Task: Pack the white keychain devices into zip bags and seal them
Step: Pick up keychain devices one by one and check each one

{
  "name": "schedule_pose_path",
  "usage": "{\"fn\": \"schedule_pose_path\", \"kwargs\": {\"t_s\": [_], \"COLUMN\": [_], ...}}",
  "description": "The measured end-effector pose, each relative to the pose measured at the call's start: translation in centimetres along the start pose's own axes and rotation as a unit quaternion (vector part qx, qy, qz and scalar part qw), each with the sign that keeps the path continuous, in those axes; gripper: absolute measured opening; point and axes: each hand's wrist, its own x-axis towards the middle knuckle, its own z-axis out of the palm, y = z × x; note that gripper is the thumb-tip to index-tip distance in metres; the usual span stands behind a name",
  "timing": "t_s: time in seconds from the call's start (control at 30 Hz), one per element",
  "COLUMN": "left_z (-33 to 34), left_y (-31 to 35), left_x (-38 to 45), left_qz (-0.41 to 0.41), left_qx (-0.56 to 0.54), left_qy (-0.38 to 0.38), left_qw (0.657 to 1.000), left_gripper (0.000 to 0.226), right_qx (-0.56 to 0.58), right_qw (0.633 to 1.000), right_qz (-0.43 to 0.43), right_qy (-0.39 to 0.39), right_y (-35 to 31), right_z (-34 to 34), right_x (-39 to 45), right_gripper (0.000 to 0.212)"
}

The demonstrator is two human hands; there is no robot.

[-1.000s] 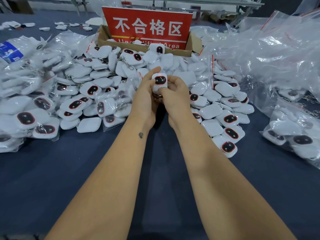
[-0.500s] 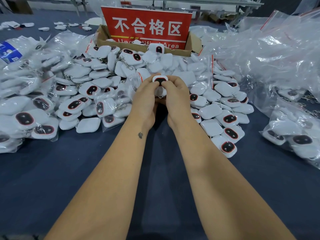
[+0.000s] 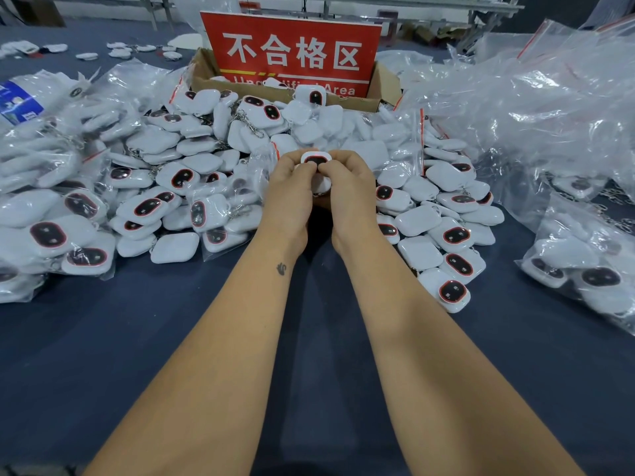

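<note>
Over the middle of the dark blue desk (image 3: 103, 355), the left hand (image 3: 292, 197) and right hand (image 3: 347, 194) meet with fingers curled, together pinching one white keychain device (image 3: 314, 159) with a dark, red-rimmed oval face; whether a zip bag is round it cannot be told. Behind and to both sides of the hands lies a heap of white devices (image 3: 178, 176), some loose and some in clear bags. Beyond the heap stands a cardboard box (image 3: 202, 68) with a red sign (image 3: 292, 53), and a mound of empty clear zip bags (image 3: 522, 104) lies at the right.
</note>
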Motion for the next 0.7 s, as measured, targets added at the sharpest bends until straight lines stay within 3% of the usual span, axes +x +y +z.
{"fn": "schedule_pose_path", "kwargs": {"t_s": [0.2,0.33,0.43,0.57,0.63,0.7], "left_z": [0.2,0.4,0.4,-1.0,-2.1,-2.8], "left_y": [0.3,0.6,0.7,1.8,2.4,2.6], "left_x": [-0.6,-1.8,-2.7,-2.7,-2.0,-1.5], "left_qz": [0.010,0.082,0.206,0.362,0.341,0.266], "left_qx": [0.023,0.153,0.296,0.417,0.491,0.558], "left_qy": [-0.004,-0.054,-0.044,0.115,0.182,0.204], "left_qw": [1.000,0.983,0.931,0.825,0.781,0.759], "left_gripper": [0.020,0.026,0.032,0.029,0.033,0.044], "right_qx": [0.026,0.099,0.131,0.097,0.087,0.088], "right_qw": [0.999,0.993,0.987,0.992,0.994,0.995], "right_qz": [-0.009,-0.004,0.006,-0.008,-0.016,-0.015], "right_qy": [0.016,0.064,0.089,0.085,0.069,0.045], "right_y": [-0.2,-0.6,-0.6,-0.7,-0.8,-0.8], "right_z": [0.1,-0.4,-0.6,-0.4,-0.3,-0.1], "right_x": [-0.1,0.2,0.3,0.3,0.2,0.0], "right_gripper": [0.017,0.015,0.010,0.012,0.013,0.014]}}
